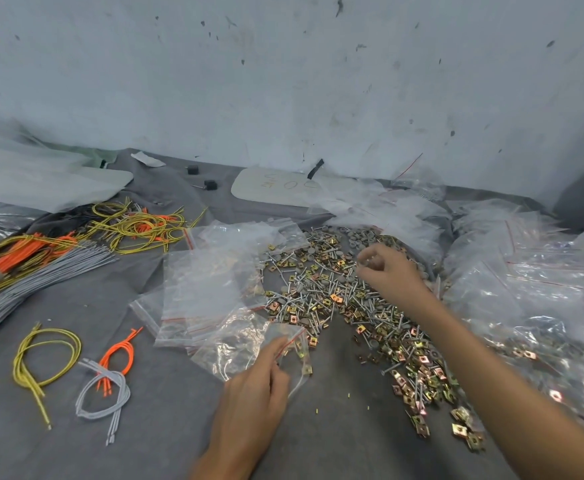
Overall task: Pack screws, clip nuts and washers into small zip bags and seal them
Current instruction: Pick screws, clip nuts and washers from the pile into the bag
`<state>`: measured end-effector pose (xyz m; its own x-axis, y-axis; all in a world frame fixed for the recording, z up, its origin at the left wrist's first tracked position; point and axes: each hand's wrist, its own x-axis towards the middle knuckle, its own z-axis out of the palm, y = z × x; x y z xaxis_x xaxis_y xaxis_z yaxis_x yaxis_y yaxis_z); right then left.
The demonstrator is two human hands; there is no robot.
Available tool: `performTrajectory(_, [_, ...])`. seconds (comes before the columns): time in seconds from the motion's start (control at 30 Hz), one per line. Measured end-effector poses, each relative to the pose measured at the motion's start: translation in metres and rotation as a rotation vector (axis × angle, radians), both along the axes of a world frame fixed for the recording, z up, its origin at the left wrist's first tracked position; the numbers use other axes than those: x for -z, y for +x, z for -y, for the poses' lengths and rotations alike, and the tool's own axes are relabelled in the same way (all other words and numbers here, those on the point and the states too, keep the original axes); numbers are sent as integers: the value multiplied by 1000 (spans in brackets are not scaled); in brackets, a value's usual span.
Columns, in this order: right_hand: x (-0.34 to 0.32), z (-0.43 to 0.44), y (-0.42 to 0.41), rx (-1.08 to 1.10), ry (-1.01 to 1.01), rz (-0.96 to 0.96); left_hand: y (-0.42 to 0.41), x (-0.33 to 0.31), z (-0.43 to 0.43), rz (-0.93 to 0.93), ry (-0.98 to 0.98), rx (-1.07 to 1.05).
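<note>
Beside the hardware pile (346,299), my left hand (252,393) pinches the limp, slippery zip bag (245,344) by its stiffer seal strip, the best hold, I judge — right hand (387,268) bunched over the pile, contents unclear.

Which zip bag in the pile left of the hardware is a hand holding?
The zip bag at the pile's near edge: the left hand pinches its red-striped mouth, clip nuts inside. The others lie untouched.
</note>
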<state>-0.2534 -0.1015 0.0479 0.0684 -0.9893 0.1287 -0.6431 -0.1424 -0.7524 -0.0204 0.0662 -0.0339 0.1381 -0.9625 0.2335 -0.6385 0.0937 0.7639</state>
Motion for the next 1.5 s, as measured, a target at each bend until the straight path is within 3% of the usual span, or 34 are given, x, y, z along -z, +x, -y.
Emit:
performTrajectory(0.1, [4,-59,22,-145,27,245,-1,2,1,3,-28,-29])
performTrajectory(0.2, [27,-110,46,-206,30,337,0,5,1,14,-39,-34])
performTrajectory(0.33, [46,-142,73,-208,-21,266,0,6,1,35,-24,-20])
performTrajectory(0.47, [55,-145,88,-158,-184,-18,2,8,2,41,-21,-15])
performTrajectory(0.63, [62,-140,97,-132,-205,-182,2,6,1,41,-24,-3])
performTrajectory(1.27, [64,-139,99,-188,-226,-305,1,5,3,4,-10,-35])
performTrajectory(1.5, [47,-127,74,-132,-230,-187,-1,1,-1,-3,-15,-46])
